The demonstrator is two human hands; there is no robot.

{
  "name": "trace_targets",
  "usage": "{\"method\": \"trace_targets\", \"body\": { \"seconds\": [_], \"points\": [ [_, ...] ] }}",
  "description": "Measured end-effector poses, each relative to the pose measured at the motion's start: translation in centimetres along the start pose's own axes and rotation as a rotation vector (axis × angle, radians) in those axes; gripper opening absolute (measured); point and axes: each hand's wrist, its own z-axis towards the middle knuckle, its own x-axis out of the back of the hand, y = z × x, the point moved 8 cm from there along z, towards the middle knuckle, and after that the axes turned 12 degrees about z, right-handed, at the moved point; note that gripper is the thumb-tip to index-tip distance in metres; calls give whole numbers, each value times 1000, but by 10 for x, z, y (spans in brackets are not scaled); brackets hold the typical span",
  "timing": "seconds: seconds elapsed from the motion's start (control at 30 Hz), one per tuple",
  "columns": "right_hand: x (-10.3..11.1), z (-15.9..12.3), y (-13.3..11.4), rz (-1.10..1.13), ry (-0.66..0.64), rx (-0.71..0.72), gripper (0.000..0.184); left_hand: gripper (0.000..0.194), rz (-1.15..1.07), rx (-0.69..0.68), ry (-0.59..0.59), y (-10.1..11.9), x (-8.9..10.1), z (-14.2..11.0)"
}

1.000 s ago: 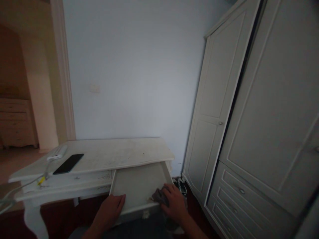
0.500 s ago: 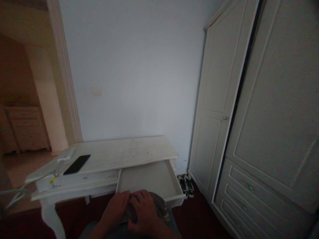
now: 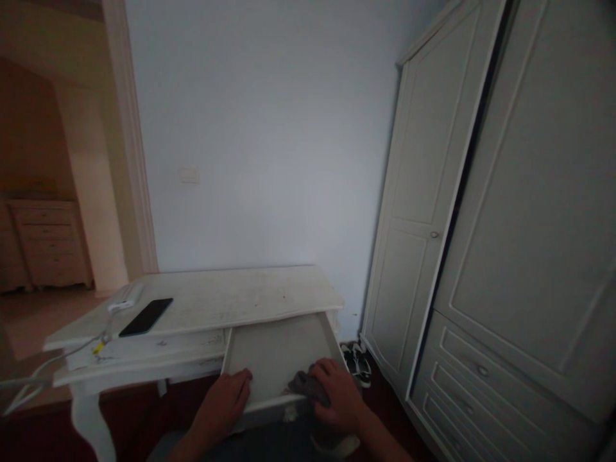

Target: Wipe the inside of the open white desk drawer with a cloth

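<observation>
A white drawer (image 3: 274, 353) is pulled out of the white desk (image 3: 250, 289), its bottom bare. My left hand (image 3: 224, 398) lies at the drawer's front left corner, fingers together and curled over the edge. Near the front right corner, my right hand (image 3: 339, 394) grips a bunched grey cloth (image 3: 308, 386), pressing it down by the front panel. Part of the cloth is hidden under the fingers.
A black phone (image 3: 146, 317) and a white device (image 3: 126, 298) with a cable lie on the desk's left side. Dark shoes (image 3: 356, 364) stand on the floor between desk and wardrobe (image 3: 402, 256). A doorway opens at far left.
My hands have moved apart. The right one carried the grey cloth from in front of me rightward to the drawer's front, while the left went to the drawer's left corner.
</observation>
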Motion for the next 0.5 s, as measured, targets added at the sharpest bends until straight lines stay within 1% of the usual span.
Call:
{"method": "trace_targets", "body": {
  "seconds": [0.07,0.13,0.23,0.33,0.43,0.5],
  "points": [
    [-3,0,-3,-26,9,4,55,46,0,3,6,-1,-2,-1],
    [-12,5,-10,-45,16,4,52,47,-6,0,22,-3,-3,-1],
    [-33,20,-28,-58,5,26,53,47,-13,-9,63,-5,-6,-1],
    [-60,39,-54,-73,-15,96,57,48,12,-35,108,-5,-6,-1],
    [-84,56,-80,-72,-31,165,64,50,43,-37,80,-3,-5,-1],
    [-95,62,-92,-65,-37,185,67,51,61,-26,39,-1,-3,-1]
  ]
}}
